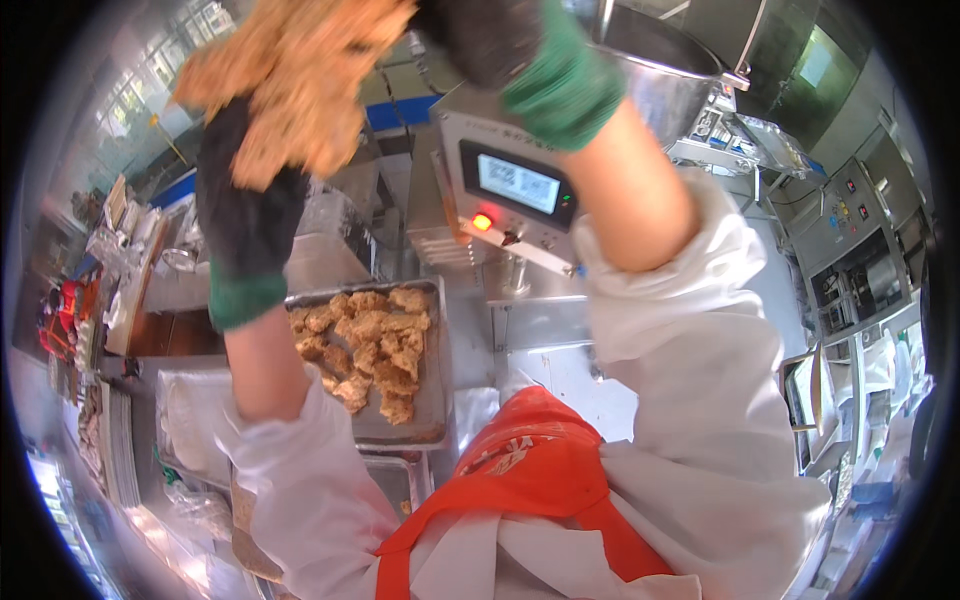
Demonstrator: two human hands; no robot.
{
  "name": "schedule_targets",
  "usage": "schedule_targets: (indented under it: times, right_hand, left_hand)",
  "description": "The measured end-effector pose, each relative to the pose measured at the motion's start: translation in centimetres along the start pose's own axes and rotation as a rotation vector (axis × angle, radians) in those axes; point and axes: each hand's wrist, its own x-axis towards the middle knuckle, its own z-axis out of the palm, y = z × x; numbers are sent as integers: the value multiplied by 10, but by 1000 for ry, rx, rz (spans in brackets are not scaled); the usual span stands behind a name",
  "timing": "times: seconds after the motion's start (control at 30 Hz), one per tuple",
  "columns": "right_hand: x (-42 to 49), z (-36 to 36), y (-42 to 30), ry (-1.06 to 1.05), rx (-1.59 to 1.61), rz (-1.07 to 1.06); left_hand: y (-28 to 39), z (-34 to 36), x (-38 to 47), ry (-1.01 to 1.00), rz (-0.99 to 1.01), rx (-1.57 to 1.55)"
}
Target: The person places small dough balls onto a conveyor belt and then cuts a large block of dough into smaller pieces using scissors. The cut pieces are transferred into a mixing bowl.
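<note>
High in the view, my left hand (251,187), in a black glove with a green cuff, grips a large ragged clump of golden-brown food (307,82). The clump is blurred by motion. My right hand (487,37), gloved the same way, is beside the clump's right edge at the top of the picture. Its fingers are cut off or hidden, so its grip does not show. Below my left wrist, a metal tray (437,360) holds several lumps of similar golden-brown food (382,345).
A machine control box (510,180) with a lit screen and a glowing red button stands under my right forearm. Behind it is a large steel drum (660,82). Another metal tray (397,472) lies below the first. An electrical cabinet (847,232) stands at right.
</note>
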Motion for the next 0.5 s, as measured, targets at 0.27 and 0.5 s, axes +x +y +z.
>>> schedule_targets:
  times: [0.27, 0.5]
  right_hand:
    - [-43, -229, -55, -173, -978, -611]
    - [-124, -352, -58, -39, -348, 556]
  left_hand:
    - [-149, 105, 178, -824, 284, 543]
    - [-239, 175, 246, -662, -156, 806]
